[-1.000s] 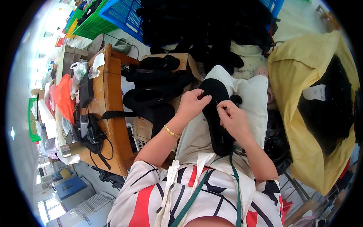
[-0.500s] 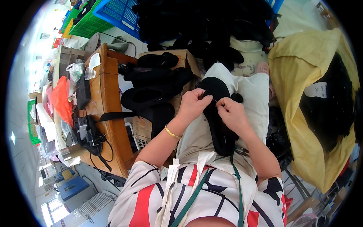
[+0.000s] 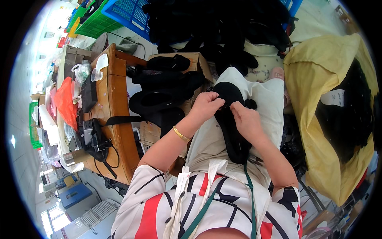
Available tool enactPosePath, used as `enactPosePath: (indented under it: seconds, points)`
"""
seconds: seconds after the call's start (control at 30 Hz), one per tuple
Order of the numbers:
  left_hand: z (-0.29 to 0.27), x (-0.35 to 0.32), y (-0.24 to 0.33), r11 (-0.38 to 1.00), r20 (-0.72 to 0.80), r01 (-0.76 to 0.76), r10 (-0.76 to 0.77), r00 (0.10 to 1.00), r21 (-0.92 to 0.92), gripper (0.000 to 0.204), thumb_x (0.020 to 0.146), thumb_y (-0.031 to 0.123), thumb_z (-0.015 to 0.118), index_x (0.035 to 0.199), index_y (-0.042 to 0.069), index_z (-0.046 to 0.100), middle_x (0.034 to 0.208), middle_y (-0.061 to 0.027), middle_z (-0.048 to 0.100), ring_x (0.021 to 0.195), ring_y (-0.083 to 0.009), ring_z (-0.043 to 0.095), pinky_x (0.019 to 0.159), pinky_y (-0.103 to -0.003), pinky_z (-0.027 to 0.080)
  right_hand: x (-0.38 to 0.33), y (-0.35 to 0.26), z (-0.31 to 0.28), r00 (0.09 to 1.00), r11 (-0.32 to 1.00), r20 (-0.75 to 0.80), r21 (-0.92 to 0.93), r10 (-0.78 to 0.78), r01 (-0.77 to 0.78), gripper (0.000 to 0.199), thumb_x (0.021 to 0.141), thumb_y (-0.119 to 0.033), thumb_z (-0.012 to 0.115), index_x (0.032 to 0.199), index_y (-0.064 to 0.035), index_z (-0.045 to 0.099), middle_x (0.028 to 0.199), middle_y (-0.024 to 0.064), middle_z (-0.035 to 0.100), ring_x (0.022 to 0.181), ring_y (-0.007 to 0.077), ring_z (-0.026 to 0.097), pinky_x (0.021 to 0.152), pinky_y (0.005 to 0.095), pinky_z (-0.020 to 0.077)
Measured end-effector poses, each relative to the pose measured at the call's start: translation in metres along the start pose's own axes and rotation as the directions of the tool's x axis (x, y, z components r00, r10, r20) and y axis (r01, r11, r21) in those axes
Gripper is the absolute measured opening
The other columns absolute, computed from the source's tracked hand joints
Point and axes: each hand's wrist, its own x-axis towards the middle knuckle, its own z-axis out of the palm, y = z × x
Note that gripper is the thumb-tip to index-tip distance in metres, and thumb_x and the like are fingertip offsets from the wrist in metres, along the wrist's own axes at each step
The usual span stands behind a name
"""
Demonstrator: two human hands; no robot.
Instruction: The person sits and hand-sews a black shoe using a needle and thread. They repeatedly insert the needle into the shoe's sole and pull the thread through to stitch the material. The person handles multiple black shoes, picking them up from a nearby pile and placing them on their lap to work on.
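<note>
A black cloth shoe lies lengthwise on my lap, toe pointing away from me, over a pale apron. Both of my hands meet over its upper, just behind the toe. My left hand comes from the left, thumb and forefinger pinched together. Close beside it, my right hand has its fingertips pinched at the same spot. Whatever lies between the fingers is too small and dark to make out. A small round black thing rests right of the shoe. A green cord hangs toward the shoe's heel.
Several black shoes lie on a cardboard box at the left, beside a wooden table. A blue crate of black shoes stands ahead. At the right is a yellow sack with black pieces inside.
My right hand has turned slightly, its fingertips rising closer to my left fingertips. My left hand stays pinched at nearly the same spot on the shoe.
</note>
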Motion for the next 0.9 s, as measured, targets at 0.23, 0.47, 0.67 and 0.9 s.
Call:
enactPosePath:
  seconds: [0.23,0.47,0.67,0.9]
  points:
    - [0.001,0.004,-0.008,1.0,0.005,-0.02,0.02,1.0,-0.012,0.011,0.088,0.012,0.064,0.083,0.003,0.068,0.073,0.0028,0.062,0.066,-0.0043,0.053,0.059,-0.021,0.041,0.005,0.005,-0.012,0.997,0.998,0.079,0.067,-0.025,0.02,0.006,0.093,-0.013,0.055,0.098,-0.0091,0.057,0.077,0.017,0.066,0.07,0.0391,0.064,0.06,0.0496,0.0486]
    - [-0.001,0.007,-0.01,0.988,0.089,0.053,-0.04,0.995,-0.143,0.009,0.088,0.012,0.063,0.086,0.004,0.068,0.079,0.0029,0.064,0.071,-0.005,0.055,0.066,-0.022,0.043,0.003,0.002,-0.004,0.998,0.993,0.062,0.11,0.023,-0.03,0.007,0.094,-0.012,0.055,0.099,-0.0083,0.056,0.076,0.0197,0.064,0.072,0.0412,0.063,0.062,0.0503,0.0484]
    - [0.0,0.002,-0.004,0.962,0.113,0.152,-0.129,0.985,-0.228,0.008,0.089,0.014,0.064,0.086,0.008,0.067,0.077,0.004,0.062,0.071,-0.0044,0.053,0.064,-0.021,0.039,-0.001,-0.006,0.006,0.989,0.971,-0.01,0.191,0.151,-0.146,0.006,0.095,-0.01,0.055,0.099,-0.0066,0.052,0.077,0.0217,0.063,0.071,0.0429,0.062,0.061,0.0482,0.0479]
    - [0.0,0.0,-0.015,0.963,0.046,0.079,-0.069,0.997,-0.257,0.01,0.087,0.015,0.067,0.084,0.006,0.068,0.073,0.0041,0.06,0.064,-0.003,0.049,0.056,-0.021,0.036,0.026,-0.03,-0.006,0.924,0.853,0.166,0.355,0.344,-0.381,0.008,0.096,-0.01,0.056,0.099,-0.003,0.055,0.071,0.0065,0.056,0.058,0.015,0.054,0.055,0.0299,0.0464]
